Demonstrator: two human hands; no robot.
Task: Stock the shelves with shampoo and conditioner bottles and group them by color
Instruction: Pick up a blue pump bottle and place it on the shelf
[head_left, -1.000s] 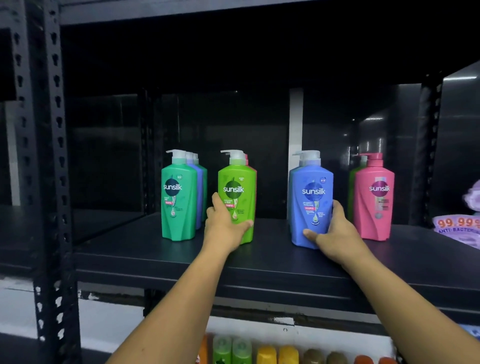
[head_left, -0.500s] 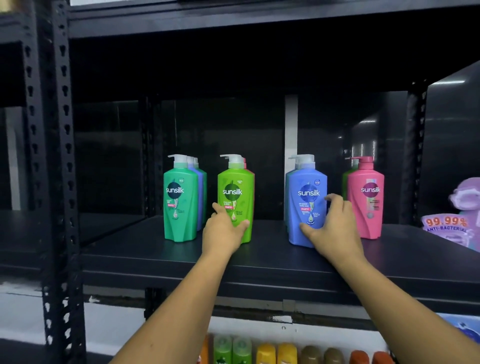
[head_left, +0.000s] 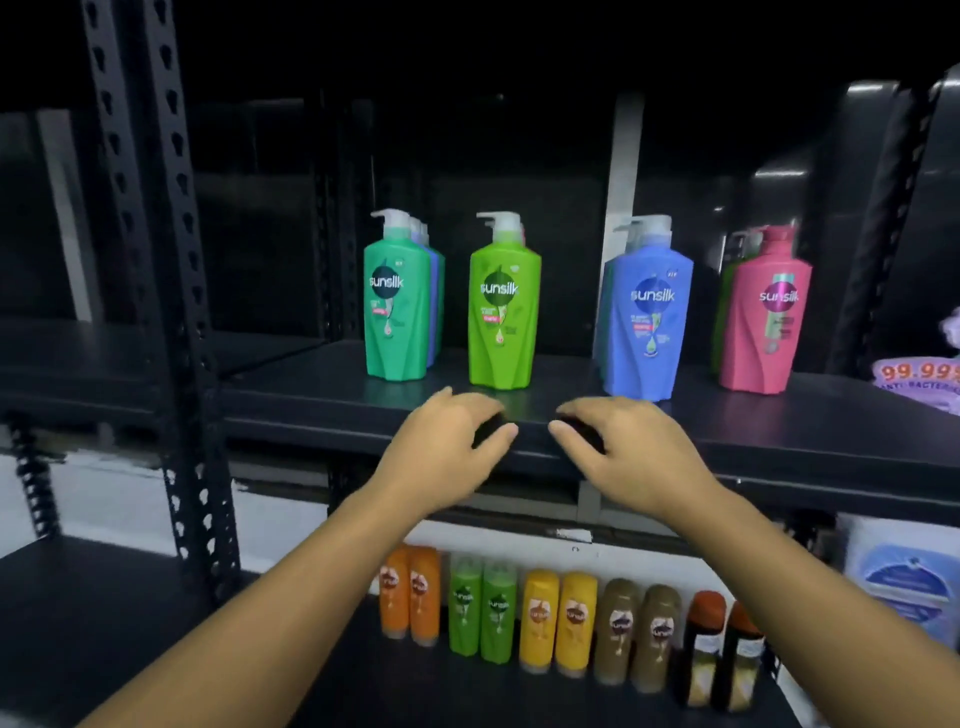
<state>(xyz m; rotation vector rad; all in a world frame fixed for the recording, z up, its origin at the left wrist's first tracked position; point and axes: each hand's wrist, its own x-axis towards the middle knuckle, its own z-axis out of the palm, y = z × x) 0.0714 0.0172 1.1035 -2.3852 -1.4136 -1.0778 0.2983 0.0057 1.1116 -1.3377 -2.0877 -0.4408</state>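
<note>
Down at 6 o'clock, a lower shelf (head_left: 363, 691) carries a row of small bottles in pairs: orange (head_left: 410, 592), green (head_left: 480, 608), yellow (head_left: 558, 618), brown (head_left: 639, 634) and dark ones with red caps (head_left: 722, 649). Above them the left hand (head_left: 447, 447) and right hand (head_left: 628, 452) hover side by side at the front edge of the upper shelf (head_left: 311, 410), fingers loosely curled, holding nothing. Beyond the hands, pump bottles stand upright in a line: teal (head_left: 397, 312) at 11 o'clock, lime green (head_left: 501, 317) at 12, blue (head_left: 647, 322) at 1, pink (head_left: 766, 322) at 2. More bottles stand half hidden behind each.
</note>
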